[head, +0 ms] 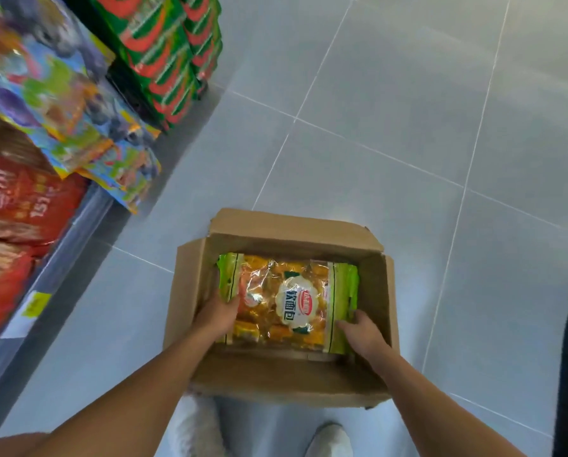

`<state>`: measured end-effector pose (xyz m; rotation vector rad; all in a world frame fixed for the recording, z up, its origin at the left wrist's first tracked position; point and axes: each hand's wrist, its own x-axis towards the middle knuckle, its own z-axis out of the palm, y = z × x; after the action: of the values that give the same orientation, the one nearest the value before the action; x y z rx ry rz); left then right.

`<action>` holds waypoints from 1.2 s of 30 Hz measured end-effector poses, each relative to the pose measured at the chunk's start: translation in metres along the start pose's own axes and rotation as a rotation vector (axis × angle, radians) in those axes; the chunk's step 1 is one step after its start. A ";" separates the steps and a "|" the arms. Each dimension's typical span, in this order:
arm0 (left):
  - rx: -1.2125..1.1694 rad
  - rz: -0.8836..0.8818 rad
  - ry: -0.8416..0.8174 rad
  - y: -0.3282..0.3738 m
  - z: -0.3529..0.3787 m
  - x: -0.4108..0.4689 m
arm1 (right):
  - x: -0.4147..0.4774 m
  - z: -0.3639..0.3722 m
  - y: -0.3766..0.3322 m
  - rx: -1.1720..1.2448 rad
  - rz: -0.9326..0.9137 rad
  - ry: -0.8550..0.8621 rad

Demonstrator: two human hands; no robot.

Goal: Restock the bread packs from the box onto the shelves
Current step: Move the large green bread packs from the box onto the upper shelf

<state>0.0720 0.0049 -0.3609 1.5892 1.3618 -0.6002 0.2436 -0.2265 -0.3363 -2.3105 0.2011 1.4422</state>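
While boxed, pack (292,301) in both hands (215,316) (363,331).

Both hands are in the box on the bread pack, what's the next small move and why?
Probably lift the pack straight up out of the box. The left hand holds its left edge, the right hand its right edge, the flaps stand open, and the shelves wait on the left.
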 end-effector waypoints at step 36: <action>0.009 0.174 0.099 0.118 -0.197 -0.308 | -0.303 -0.131 -0.106 0.190 -0.178 0.181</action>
<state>0.0620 0.0300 0.0224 1.7432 1.2771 -0.4274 0.2493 -0.2123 0.0102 -2.2392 0.1713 1.0804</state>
